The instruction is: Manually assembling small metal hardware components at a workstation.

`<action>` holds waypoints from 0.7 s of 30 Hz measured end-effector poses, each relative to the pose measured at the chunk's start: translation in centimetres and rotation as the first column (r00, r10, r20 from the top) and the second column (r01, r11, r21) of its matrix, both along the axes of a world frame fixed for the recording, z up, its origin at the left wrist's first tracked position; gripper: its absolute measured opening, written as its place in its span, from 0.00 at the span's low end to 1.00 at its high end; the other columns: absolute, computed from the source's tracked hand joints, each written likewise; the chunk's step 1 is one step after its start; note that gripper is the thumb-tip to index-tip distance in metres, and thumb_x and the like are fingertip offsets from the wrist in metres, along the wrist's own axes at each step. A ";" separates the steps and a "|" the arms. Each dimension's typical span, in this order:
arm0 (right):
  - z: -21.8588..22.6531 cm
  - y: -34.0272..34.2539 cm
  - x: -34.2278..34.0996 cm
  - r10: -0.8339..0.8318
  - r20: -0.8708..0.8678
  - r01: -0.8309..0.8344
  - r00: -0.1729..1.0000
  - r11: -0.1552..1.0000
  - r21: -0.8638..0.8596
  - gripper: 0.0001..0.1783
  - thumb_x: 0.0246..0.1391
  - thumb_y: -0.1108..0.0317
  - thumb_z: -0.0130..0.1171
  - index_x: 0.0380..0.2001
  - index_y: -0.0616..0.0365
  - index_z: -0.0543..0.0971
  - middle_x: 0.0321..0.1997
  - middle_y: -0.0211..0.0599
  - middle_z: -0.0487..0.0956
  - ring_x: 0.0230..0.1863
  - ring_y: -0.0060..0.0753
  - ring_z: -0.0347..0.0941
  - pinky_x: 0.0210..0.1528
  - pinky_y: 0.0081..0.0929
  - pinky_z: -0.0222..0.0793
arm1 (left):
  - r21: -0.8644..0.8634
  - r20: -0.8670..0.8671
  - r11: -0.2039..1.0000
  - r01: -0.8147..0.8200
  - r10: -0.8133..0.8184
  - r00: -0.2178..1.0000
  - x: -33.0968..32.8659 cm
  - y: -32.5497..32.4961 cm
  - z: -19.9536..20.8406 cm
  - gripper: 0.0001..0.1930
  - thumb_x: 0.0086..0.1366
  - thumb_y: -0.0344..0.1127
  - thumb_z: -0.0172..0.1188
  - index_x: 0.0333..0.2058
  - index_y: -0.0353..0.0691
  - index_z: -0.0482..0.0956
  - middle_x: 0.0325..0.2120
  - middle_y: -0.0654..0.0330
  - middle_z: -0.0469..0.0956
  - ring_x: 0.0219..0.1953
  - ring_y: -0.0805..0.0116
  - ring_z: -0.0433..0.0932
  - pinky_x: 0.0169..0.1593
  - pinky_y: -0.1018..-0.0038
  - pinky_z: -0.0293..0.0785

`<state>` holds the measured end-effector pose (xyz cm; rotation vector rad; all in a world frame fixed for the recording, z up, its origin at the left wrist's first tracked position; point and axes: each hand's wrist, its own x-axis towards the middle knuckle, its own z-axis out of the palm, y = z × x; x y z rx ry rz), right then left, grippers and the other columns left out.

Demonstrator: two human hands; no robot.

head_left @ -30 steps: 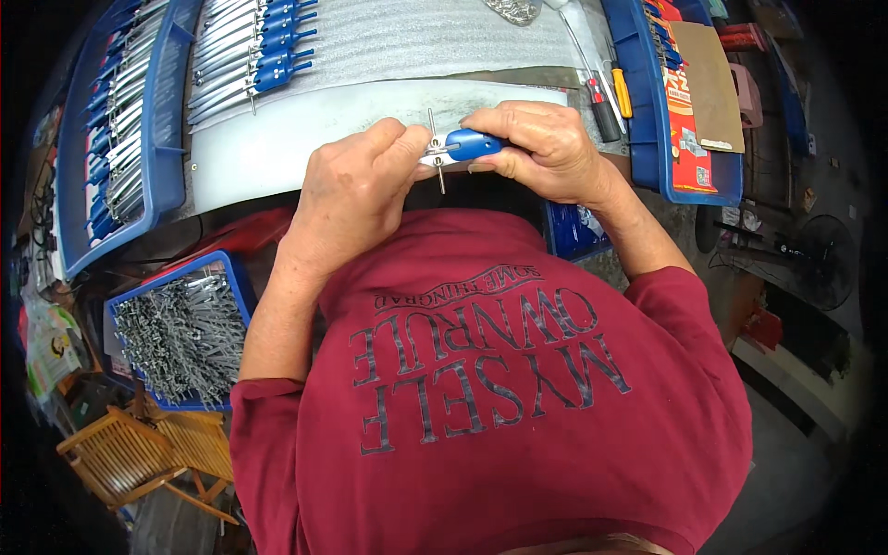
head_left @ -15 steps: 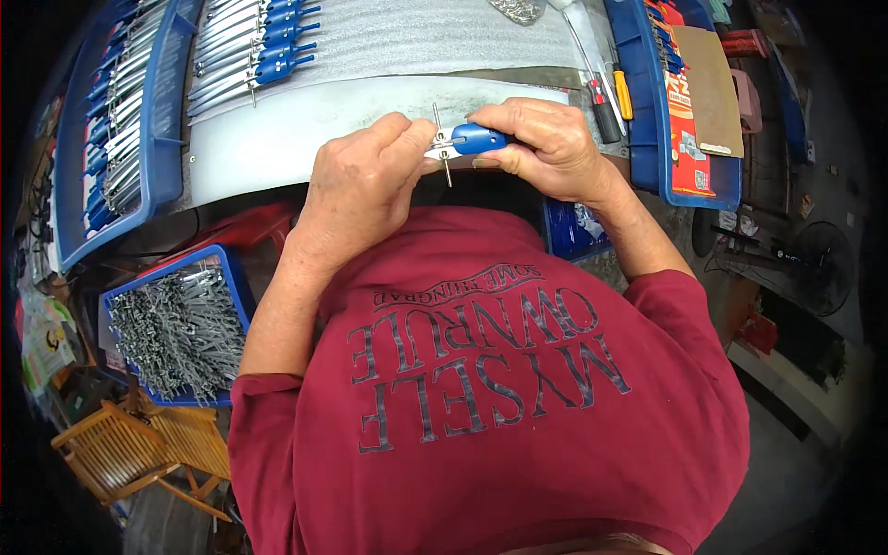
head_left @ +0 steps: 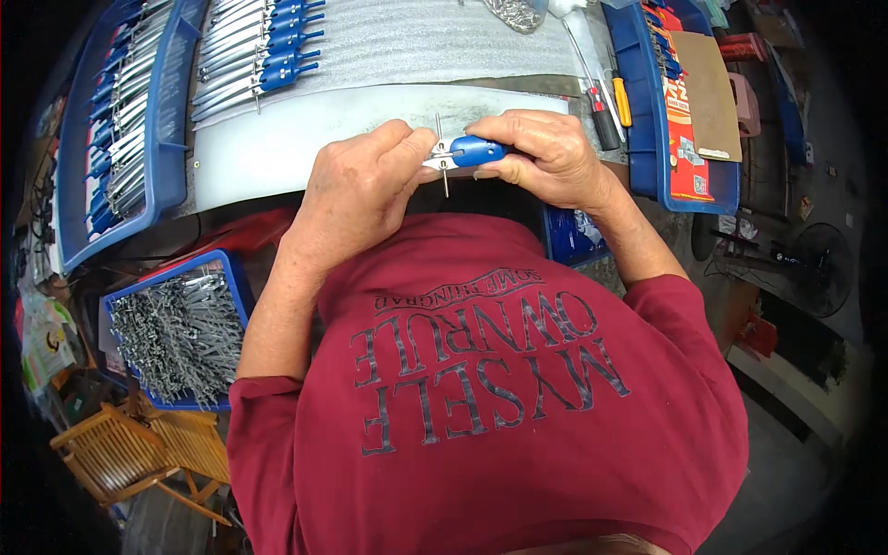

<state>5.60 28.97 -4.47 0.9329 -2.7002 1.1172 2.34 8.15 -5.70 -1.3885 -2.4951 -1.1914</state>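
In front of my chest, over the near edge of a white board, I hold a blue-ended metal piece level between both hands. Its silver middle carries small round fittings, and a thin metal pin crosses it. My left hand is closed around the silver end, hiding most of it. The blue end is pinched between the thumb and fingers of my right hand. I cannot make out the piece's exact kind.
Similar blue-ended pieces lie in a row on foam sheeting; more fill a blue tray at left. Screwdrivers lie right, beside another blue tray. A blue bin of grey metal parts stands lower left.
My hands still grip the same piece in almost the same pose. The whole view, bench and trays included, has shifted slightly downward.
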 end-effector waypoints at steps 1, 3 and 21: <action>0.0 -0.1 0.0 0.001 -0.001 -0.001 1.000 1.000 0.001 0.15 0.37 0.68 0.59 0.32 0.63 0.73 0.24 0.37 0.74 0.25 0.32 0.71 0.28 0.22 0.66 | -0.001 -0.007 1.000 -0.010 0.010 1.000 0.1 0.0 -0.1 0.10 0.47 0.30 0.55 0.30 0.39 0.68 0.19 0.59 0.65 0.20 0.61 0.69 0.20 0.70 0.64; -0.1 -0.3 0.1 -0.019 0.002 0.019 1.000 1.000 0.003 0.15 0.37 0.67 0.59 0.31 0.63 0.73 0.25 0.37 0.75 0.26 0.33 0.71 0.28 0.22 0.66 | -0.003 -0.014 1.000 -0.022 0.022 1.000 0.1 0.0 -0.2 0.11 0.47 0.30 0.55 0.31 0.39 0.68 0.19 0.60 0.65 0.20 0.61 0.69 0.21 0.70 0.64; 0.6 0.2 0.1 -0.095 0.065 0.097 0.993 0.995 -0.028 0.16 0.35 0.69 0.61 0.32 0.63 0.74 0.26 0.38 0.75 0.25 0.29 0.71 0.26 0.20 0.66 | 0.008 -0.063 0.993 -0.118 0.118 0.991 0.8 0.5 0.2 0.12 0.45 0.30 0.57 0.31 0.39 0.68 0.19 0.59 0.65 0.20 0.62 0.69 0.22 0.71 0.65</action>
